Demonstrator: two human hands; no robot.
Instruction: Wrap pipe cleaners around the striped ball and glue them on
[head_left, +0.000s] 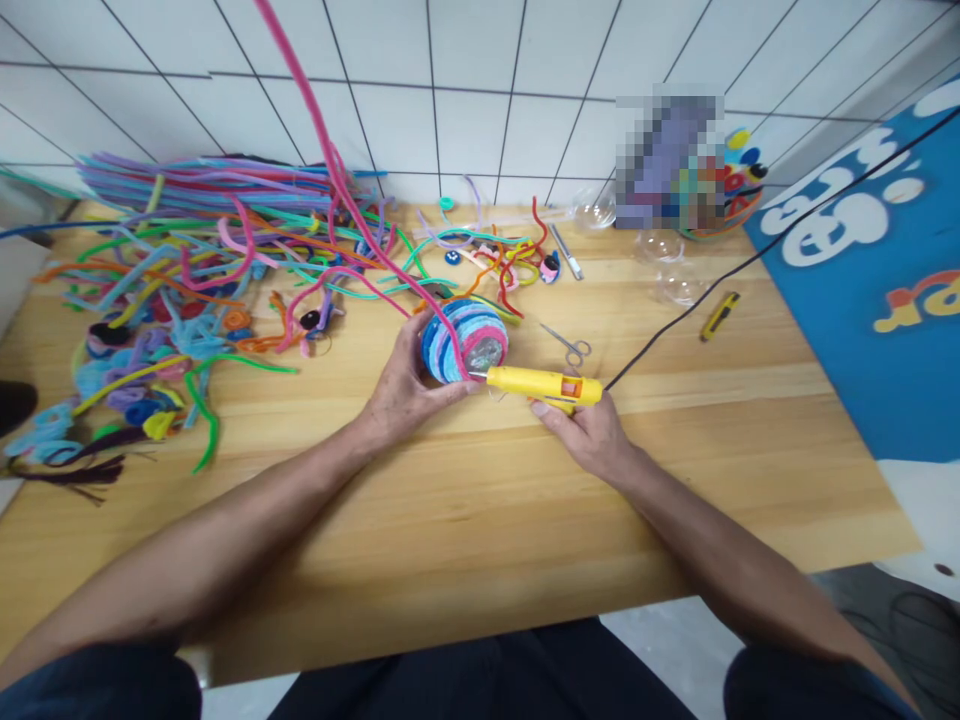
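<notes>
My left hand (401, 385) is closed round a ball (435, 345) wrapped in rings of blue, light blue and pink pipe cleaner. A clear round patch shows bare on the side turned to the right. From that patch's pink edge a long pink pipe cleaner (315, 120) runs up and out of view at the top. In my right hand (592, 430) is a yellow hot glue gun (544, 384), held by its handle. Its nozzle tip meets the ball's lower right edge, near my left thumb. The black cord runs off to the upper right.
Small scissors (571, 347) lie just beyond the glue gun, with a yellow utility knife (720, 317) farther right. Loose pipe cleaners (135, 280) heap over the left side of the table. Clear plastic domes (679, 285) stand at the back right, near a blurred-out box (667, 160).
</notes>
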